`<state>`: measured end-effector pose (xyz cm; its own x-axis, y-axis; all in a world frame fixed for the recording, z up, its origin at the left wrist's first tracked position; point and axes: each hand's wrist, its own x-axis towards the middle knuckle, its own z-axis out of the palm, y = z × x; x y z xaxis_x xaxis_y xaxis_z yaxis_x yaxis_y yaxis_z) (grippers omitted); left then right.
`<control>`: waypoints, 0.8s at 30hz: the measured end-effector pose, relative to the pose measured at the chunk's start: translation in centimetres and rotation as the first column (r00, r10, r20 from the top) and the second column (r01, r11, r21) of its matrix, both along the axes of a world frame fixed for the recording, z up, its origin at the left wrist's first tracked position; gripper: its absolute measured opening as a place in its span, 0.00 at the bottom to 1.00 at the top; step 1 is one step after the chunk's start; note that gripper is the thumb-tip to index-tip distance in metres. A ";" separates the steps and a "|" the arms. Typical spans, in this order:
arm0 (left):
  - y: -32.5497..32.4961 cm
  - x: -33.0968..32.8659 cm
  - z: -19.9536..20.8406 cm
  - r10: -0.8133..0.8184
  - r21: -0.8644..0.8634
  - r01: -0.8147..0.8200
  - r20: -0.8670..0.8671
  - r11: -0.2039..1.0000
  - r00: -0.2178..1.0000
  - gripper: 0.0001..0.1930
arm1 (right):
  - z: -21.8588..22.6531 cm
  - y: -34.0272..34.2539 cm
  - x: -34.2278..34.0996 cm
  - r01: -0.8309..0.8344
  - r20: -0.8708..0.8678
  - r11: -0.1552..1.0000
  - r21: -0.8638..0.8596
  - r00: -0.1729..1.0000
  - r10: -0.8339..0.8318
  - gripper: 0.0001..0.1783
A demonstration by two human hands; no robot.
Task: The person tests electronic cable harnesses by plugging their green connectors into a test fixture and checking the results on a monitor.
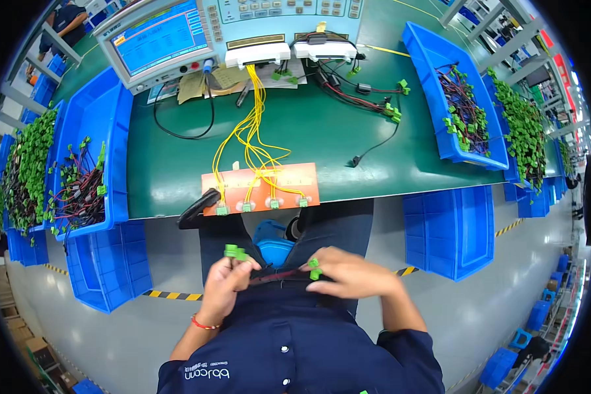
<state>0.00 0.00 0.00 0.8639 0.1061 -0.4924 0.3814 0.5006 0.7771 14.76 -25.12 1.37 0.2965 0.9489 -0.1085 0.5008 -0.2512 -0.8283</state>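
Over my lap I hold a short wire harness point(279, 274) of dark red and black wires stretched between both hands. My left hand point(224, 287) grips one end, with green connectors point(235, 252) sticking up above its fingers. My right hand point(351, 272) grips the other end, a green connector point(314, 268) showing at its fingertips. Ahead, at the near edge of the green bench point(177, 167), lies an orange test board point(259, 187) with a row of green sockets and yellow leads running up to a tester point(171, 36).
A blue bin point(115, 131) of harnesses sits at the left, another blue bin point(433, 72) at the right. Loose harnesses point(364, 88) lie near the tester. Empty blue bins point(450, 226) stand below the bench on both sides. A black handle point(197, 207) lies left of the board.
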 end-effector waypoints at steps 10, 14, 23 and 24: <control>-1.1 1.4 1.6 0.061 0.027 -0.066 0.161 0.997 0.985 0.15 | 8.9 -13.4 21.9 0.818 0.195 0.370 0.439 0.315 -0.929 0.13; -1.5 1.3 1.4 0.056 0.044 -0.063 0.144 0.997 0.988 0.16 | 2.6 -20.9 30.1 0.959 0.581 0.242 0.147 0.114 -0.806 0.18; -1.2 1.2 0.9 0.099 0.074 -0.109 0.129 0.991 0.987 0.16 | 3.4 -21.4 28.7 0.819 -0.323 -0.077 0.569 0.137 -0.937 0.12; -1.1 1.3 1.0 0.090 0.075 -0.100 0.120 0.992 0.989 0.16 | 4.1 -21.5 28.0 0.824 -0.622 -0.196 0.532 0.222 -0.751 0.11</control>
<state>1.28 -1.10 0.97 0.8989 0.2255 -0.3758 0.2399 0.4645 0.8525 42.73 -46.63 5.48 0.9042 -0.3405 0.2577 0.3361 0.1955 -0.9213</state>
